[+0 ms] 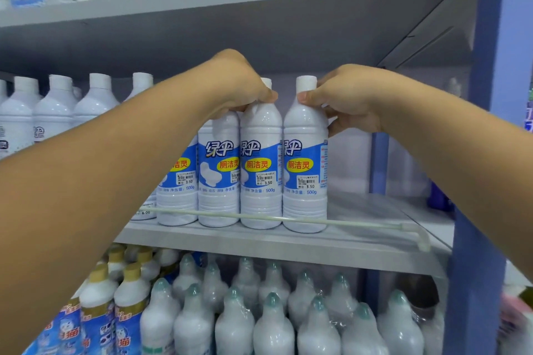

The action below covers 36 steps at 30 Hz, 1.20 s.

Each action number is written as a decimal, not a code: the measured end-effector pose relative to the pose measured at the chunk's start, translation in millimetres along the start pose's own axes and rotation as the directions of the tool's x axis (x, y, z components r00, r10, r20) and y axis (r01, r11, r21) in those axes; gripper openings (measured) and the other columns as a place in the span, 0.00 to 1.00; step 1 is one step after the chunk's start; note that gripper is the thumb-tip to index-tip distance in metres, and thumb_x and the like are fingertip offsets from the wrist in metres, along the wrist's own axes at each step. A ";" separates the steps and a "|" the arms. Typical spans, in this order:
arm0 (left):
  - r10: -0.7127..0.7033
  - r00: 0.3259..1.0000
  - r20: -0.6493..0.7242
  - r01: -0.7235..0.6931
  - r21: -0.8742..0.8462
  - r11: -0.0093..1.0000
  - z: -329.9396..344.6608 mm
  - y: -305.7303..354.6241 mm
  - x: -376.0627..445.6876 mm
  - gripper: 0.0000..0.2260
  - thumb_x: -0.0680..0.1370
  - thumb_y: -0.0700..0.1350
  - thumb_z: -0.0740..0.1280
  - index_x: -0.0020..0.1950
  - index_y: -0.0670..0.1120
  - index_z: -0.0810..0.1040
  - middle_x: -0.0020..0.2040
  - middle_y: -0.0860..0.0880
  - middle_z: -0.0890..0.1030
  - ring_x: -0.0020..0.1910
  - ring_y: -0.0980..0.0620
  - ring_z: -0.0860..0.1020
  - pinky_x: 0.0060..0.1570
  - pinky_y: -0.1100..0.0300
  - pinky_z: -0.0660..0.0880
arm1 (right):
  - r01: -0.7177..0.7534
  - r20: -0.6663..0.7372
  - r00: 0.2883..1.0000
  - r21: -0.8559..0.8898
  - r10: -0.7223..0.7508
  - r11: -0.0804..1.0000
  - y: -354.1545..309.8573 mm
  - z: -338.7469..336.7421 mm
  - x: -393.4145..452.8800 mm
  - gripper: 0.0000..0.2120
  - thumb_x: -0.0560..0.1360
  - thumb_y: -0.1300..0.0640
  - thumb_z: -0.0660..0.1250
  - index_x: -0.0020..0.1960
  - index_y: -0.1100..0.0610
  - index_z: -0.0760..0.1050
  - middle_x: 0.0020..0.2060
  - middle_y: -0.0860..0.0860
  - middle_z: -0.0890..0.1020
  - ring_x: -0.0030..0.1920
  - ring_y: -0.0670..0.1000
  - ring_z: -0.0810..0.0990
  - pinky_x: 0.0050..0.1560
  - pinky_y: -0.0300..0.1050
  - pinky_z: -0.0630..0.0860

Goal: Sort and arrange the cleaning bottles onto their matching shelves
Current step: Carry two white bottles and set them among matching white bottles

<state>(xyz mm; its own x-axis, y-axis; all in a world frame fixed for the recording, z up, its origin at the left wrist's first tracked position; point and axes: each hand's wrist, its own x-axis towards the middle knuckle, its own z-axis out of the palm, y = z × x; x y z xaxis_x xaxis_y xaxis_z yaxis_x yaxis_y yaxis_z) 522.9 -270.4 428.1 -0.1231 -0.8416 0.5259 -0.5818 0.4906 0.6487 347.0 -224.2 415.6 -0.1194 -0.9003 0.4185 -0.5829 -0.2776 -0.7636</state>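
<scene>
Several white cleaning bottles with blue labels stand in a row on the middle shelf (288,242), behind a thin guard rail (360,223). My left hand (236,83) grips the neck of the second bottle from the right (261,153), covering most of its cap. My right hand (346,101) pinches the neck of the rightmost bottle (305,153) just under its white cap. Both bottles stand upright on the shelf, touching each other.
More white bottles (57,106) fill the shelf's left side; bare shelf lies right of the row. A blue upright post (484,153) bounds the right. Shrink-wrapped green-capped bottles (274,311) and gold-capped ones (127,297) crowd the lower shelf. Other products sit on the top shelf (202,6).
</scene>
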 end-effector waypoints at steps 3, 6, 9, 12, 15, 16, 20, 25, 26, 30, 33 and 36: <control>0.010 1.000 -0.012 -0.010 0.005 1.000 0.5 -1.4 -0.7 0.19 0.71 0.52 0.80 0.55 0.44 0.82 0.45 0.46 0.86 0.44 0.46 0.86 0.53 0.47 0.83 | 0.021 -0.035 0.999 0.022 -0.020 1.000 3.1 4.3 1.0 0.13 0.81 0.58 0.69 0.62 0.64 0.77 0.55 0.59 0.84 0.53 0.59 0.85 0.51 0.62 0.84; 0.019 1.000 -0.017 -0.019 0.018 1.000 1.1 -0.9 -1.6 0.19 0.71 0.53 0.80 0.56 0.44 0.81 0.46 0.46 0.85 0.43 0.47 0.85 0.53 0.48 0.83 | 0.013 -0.032 0.999 0.044 -0.012 0.999 3.0 5.6 0.6 0.13 0.81 0.59 0.68 0.63 0.65 0.76 0.56 0.60 0.83 0.55 0.60 0.85 0.52 0.62 0.84; 0.036 0.999 -0.007 -0.035 0.048 0.998 -0.7 -1.9 -0.9 0.19 0.72 0.54 0.79 0.56 0.45 0.82 0.46 0.47 0.85 0.44 0.47 0.85 0.54 0.47 0.82 | 0.011 -0.029 1.000 0.044 -0.010 0.999 2.6 6.5 -0.5 0.13 0.82 0.59 0.67 0.64 0.64 0.75 0.56 0.60 0.83 0.55 0.59 0.84 0.52 0.62 0.84; 0.078 0.997 0.005 -0.078 0.041 0.996 -4.5 -4.7 -2.3 0.20 0.71 0.55 0.79 0.56 0.45 0.82 0.46 0.47 0.86 0.45 0.47 0.86 0.53 0.48 0.83 | 0.012 -0.027 1.000 0.048 -0.010 0.999 4.0 6.3 -1.3 0.14 0.82 0.58 0.67 0.64 0.64 0.75 0.56 0.59 0.83 0.55 0.59 0.85 0.54 0.62 0.83; 0.163 0.976 -0.141 -0.180 -0.115 0.977 -22.7 -7.5 -5.3 0.16 0.73 0.51 0.78 0.55 0.45 0.82 0.46 0.46 0.86 0.41 0.51 0.87 0.48 0.52 0.85 | 0.005 -0.029 1.000 0.063 -0.003 0.998 6.8 5.4 -0.7 0.14 0.81 0.58 0.69 0.64 0.62 0.76 0.56 0.58 0.83 0.54 0.57 0.85 0.54 0.60 0.83; 0.188 0.956 -0.227 -0.221 -0.126 0.967 -32.1 -9.0 -6.5 0.13 0.74 0.51 0.78 0.54 0.46 0.82 0.45 0.46 0.86 0.39 0.51 0.87 0.47 0.53 0.85 | 0.003 -0.035 0.999 0.057 -0.001 0.998 7.8 5.1 -0.5 0.14 0.80 0.58 0.69 0.63 0.62 0.76 0.55 0.57 0.84 0.53 0.55 0.85 0.54 0.59 0.83; 0.166 0.940 -0.299 -0.167 0.021 0.986 -58.1 -22.6 -6.6 0.19 0.70 0.58 0.79 0.53 0.48 0.82 0.46 0.49 0.85 0.45 0.49 0.85 0.48 0.52 0.83 | 0.003 -0.093 0.996 0.078 0.004 0.997 9.8 9.2 1.2 0.14 0.76 0.55 0.73 0.59 0.59 0.79 0.50 0.55 0.85 0.45 0.52 0.84 0.43 0.50 0.83; 0.063 0.995 -0.081 -0.049 0.164 0.985 -47.5 -27.5 -3.7 0.22 0.71 0.60 0.77 0.54 0.44 0.84 0.48 0.44 0.87 0.47 0.47 0.86 0.52 0.49 0.82 | -0.013 -0.113 0.993 0.050 0.019 0.999 11.7 19.1 3.3 0.16 0.77 0.51 0.73 0.59 0.59 0.78 0.51 0.56 0.84 0.45 0.55 0.85 0.53 0.59 0.83; 0.057 0.996 -0.072 -0.043 0.177 0.983 -45.6 -27.7 -1.4 0.21 0.72 0.59 0.77 0.54 0.43 0.84 0.48 0.43 0.87 0.47 0.47 0.86 0.53 0.49 0.82 | -0.009 -0.111 0.994 0.049 0.014 0.999 11.8 19.1 3.1 0.16 0.77 0.51 0.73 0.60 0.60 0.78 0.51 0.57 0.84 0.45 0.56 0.85 0.54 0.60 0.83; 0.021 0.999 -0.047 -0.014 0.149 0.989 -44.3 -30.5 7.4 0.17 0.72 0.55 0.79 0.51 0.43 0.85 0.46 0.44 0.87 0.47 0.44 0.87 0.57 0.45 0.82 | 0.007 -0.104 0.995 0.022 -0.005 1.000 12.6 18.6 2.0 0.15 0.78 0.51 0.72 0.59 0.60 0.78 0.51 0.56 0.84 0.45 0.55 0.85 0.53 0.60 0.83; 0.028 0.999 -0.033 -0.023 0.135 0.991 -44.6 -30.9 7.5 0.14 0.73 0.53 0.78 0.50 0.44 0.85 0.46 0.45 0.87 0.47 0.45 0.87 0.57 0.46 0.81 | 0.019 -0.106 0.994 0.009 -0.018 1.000 13.8 19.2 2.5 0.14 0.78 0.51 0.72 0.58 0.59 0.79 0.51 0.57 0.84 0.46 0.56 0.86 0.54 0.61 0.83; 0.040 0.999 -0.028 -0.037 0.119 0.992 -45.6 -31.7 4.3 0.12 0.74 0.53 0.77 0.52 0.46 0.85 0.45 0.47 0.87 0.45 0.48 0.86 0.57 0.48 0.81 | 0.023 -0.099 0.995 0.009 -0.022 1.000 13.8 19.5 2.9 0.15 0.78 0.50 0.72 0.59 0.60 0.79 0.53 0.57 0.84 0.48 0.57 0.86 0.55 0.61 0.83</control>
<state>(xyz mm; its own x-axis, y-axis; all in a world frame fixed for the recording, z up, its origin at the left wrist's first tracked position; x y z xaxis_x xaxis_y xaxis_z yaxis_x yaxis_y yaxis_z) 577.4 -279.3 435.0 -0.1236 -0.8143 0.5671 -0.6681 0.4908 0.5592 354.3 -237.2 396.7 -0.1855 -0.8566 0.4814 -0.5781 -0.3010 -0.7584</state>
